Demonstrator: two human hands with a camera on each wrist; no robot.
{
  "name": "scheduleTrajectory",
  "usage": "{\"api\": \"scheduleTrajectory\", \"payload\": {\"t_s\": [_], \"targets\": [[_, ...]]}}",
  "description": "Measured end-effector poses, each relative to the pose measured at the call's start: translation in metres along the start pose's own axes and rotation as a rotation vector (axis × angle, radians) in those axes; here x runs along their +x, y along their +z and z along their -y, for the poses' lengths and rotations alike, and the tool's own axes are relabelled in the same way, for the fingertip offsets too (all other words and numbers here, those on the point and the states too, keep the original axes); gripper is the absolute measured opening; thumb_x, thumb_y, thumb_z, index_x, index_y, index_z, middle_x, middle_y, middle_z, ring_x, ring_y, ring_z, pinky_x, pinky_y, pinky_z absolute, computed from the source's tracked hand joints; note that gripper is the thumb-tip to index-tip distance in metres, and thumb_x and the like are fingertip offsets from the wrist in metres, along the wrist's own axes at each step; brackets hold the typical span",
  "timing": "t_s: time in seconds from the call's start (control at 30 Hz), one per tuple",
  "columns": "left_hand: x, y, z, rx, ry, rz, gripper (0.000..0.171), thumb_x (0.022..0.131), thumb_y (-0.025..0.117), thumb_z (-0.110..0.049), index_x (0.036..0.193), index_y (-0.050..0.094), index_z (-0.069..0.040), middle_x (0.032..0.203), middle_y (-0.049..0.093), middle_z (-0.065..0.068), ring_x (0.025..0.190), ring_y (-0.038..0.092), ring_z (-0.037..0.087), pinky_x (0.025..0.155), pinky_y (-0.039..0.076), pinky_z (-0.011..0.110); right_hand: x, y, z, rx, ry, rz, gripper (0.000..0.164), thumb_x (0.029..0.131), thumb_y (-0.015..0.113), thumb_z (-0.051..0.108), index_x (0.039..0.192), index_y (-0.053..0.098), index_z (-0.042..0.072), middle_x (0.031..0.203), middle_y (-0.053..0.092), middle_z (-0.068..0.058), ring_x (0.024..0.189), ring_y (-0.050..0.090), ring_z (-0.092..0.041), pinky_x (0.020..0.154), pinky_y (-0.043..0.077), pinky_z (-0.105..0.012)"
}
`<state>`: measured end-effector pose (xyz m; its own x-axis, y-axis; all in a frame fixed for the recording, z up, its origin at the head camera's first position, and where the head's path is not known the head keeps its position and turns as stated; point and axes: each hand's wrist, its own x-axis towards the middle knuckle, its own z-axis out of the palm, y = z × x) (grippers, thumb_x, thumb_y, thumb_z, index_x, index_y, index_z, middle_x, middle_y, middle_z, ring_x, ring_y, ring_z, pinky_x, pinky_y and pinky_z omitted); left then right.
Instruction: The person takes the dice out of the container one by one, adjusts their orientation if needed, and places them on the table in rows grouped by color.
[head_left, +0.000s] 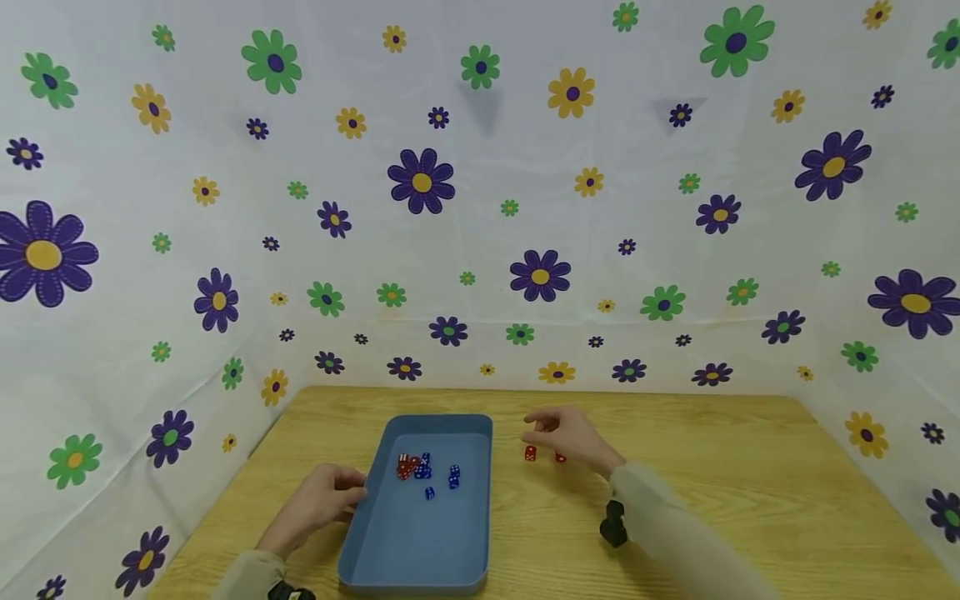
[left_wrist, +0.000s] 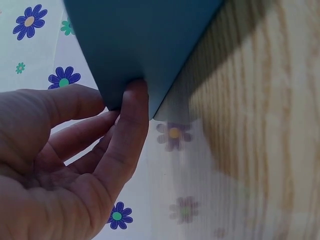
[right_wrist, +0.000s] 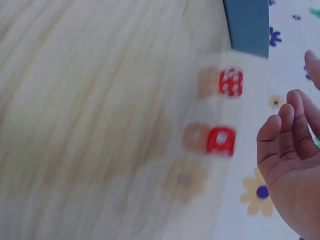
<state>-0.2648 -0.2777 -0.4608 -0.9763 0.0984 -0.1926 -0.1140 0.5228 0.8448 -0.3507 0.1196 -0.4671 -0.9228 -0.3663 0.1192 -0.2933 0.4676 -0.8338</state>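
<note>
Fingers busy over a desk [head_left: 720,500]: one blue tray [head_left: 416,550], two loose red dice [right_wrist: 231,82]
The tray's raised sides likely keep the red and blue dice [head_left: 425,471] inside from rolling off; the left hand [head_left: 309,507], loosely bent fingers touching its outer side, seems to steady it. The right hand [head_left: 572,435] hovers, fingers together, thumb apart, pinching nothing visible; one loose die sits just below its fingertips, the other under the hand, partly hidden in the head view.
</note>
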Motion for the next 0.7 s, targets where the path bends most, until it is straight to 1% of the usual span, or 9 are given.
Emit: {"api": "scheduleTrajectory", "payload": {"t_s": [0.13, 0.23, 0.33, 0.37, 0.43, 0.5, 0.57, 0.6, 0.7], "targets": [[0.001, -0.001, 0.001, 0.0, 0.014, 0.021, 0.026, 0.096, 0.056, -0.002, 0.116, 0.064, 0.013, 0.1, 0.071, 0.016, 0.082, 0.07, 0.023, 0.069, 0.059, 0.039, 0.007, 0.012, 0.008, 0.025, -0.05, 0.021, 0.037, 0.09, 0.071, 0.029, 0.119, 0.068, 0.006, 0.088, 0.066, -0.002, 0.079, 0.059, -0.018, 0.067, 0.048, -0.024], [0.0, -0.002, 0.0, -0.002, 0.021, 0.026, 0.027, 0.096, 0.057, -0.003, 0.116, 0.063, 0.013, 0.1, 0.071, 0.017, 0.082, 0.07, 0.024, 0.069, 0.059, 0.039, 0.012, 0.02, 0.016, 0.015, -0.077, 0.048, 0.032, 0.092, 0.068, 0.026, 0.116, 0.07, 0.006, 0.089, 0.066, -0.002, 0.077, 0.058, -0.017, 0.066, 0.048, -0.024], [0.0, -0.001, -0.001, -0.003, 0.025, 0.02, 0.026, 0.095, 0.057, -0.002, 0.115, 0.064, 0.013, 0.101, 0.071, 0.017, 0.082, 0.07, 0.024, 0.069, 0.059, 0.039, 0.016, 0.029, 0.026, 0.003, -0.096, 0.084, 0.028, 0.094, 0.066, 0.025, 0.115, 0.07, 0.006, 0.09, 0.067, -0.005, 0.065, 0.052, -0.012, 0.056, 0.045, -0.024], [-0.001, -0.001, -0.001, -0.001, 0.024, 0.018, 0.026, 0.095, 0.057, -0.002, 0.115, 0.064, 0.013, 0.101, 0.071, 0.017, 0.082, 0.07, 0.024, 0.069, 0.059, 0.039, 0.017, 0.031, 0.029, -0.008, -0.103, 0.092, 0.028, 0.094, 0.066, 0.024, 0.114, 0.07, 0.006, 0.09, 0.066, -0.005, 0.063, 0.051, -0.011, 0.053, 0.044, -0.024], [0.0, -0.001, -0.001, 0.001, 0.02, 0.017, 0.026, 0.095, 0.056, -0.002, 0.116, 0.064, 0.013, 0.101, 0.071, 0.016, 0.082, 0.07, 0.024, 0.069, 0.059, 0.039, 0.022, 0.037, 0.035, -0.041, -0.126, 0.098, 0.026, 0.093, 0.067, 0.024, 0.113, 0.071, 0.007, 0.091, 0.067, -0.004, 0.063, 0.05, -0.01, 0.053, 0.043, -0.023], [-0.001, -0.001, -0.001, 0.004, 0.013, 0.012, 0.026, 0.095, 0.056, -0.002, 0.116, 0.064, 0.012, 0.101, 0.071, 0.016, 0.082, 0.07, 0.024, 0.069, 0.059, 0.039, 0.027, 0.044, 0.04, -0.059, -0.147, 0.108, 0.025, 0.093, 0.067, 0.022, 0.111, 0.072, 0.006, 0.091, 0.066, -0.003, 0.067, 0.051, -0.011, 0.055, 0.045, -0.024], [-0.001, -0.001, -0.002, 0.008, 0.011, 0.014, 0.026, 0.095, 0.056, -0.002, 0.116, 0.064, 0.012, 0.101, 0.071, 0.015, 0.082, 0.07, 0.024, 0.069, 0.059, 0.039, 0.031, 0.051, 0.046, -0.083, -0.166, 0.113, 0.024, 0.093, 0.067, 0.021, 0.111, 0.072, 0.005, 0.092, 0.066, 0.001, 0.077, 0.054, -0.011, 0.064, 0.048, -0.023], [-0.001, -0.001, -0.002, 0.01, 0.011, 0.013, 0.026, 0.095, 0.057, -0.002, 0.116, 0.064, 0.012, 0.1, 0.071, 0.015, 0.082, 0.07, 0.023, 0.069, 0.059, 0.039, 0.033, 0.055, 0.048, -0.086, -0.173, 0.12, 0.024, 0.093, 0.067, 0.02, 0.11, 0.072, 0.004, 0.092, 0.067, 0.001, 0.078, 0.055, -0.012, 0.068, 0.049, -0.023], [-0.002, -0.001, -0.003, 0.018, 0.013, 0.012, 0.026, 0.095, 0.057, -0.002, 0.116, 0.064, 0.012, 0.101, 0.07, 0.015, 0.081, 0.069, 0.023, 0.068, 0.059, 0.039, 0.038, 0.065, 0.055, -0.09, -0.182, 0.16, 0.025, 0.093, 0.067, 0.019, 0.111, 0.072, 0.003, 0.094, 0.069, 0.001, 0.079, 0.057, -0.009, 0.07, 0.051, -0.023]]}}
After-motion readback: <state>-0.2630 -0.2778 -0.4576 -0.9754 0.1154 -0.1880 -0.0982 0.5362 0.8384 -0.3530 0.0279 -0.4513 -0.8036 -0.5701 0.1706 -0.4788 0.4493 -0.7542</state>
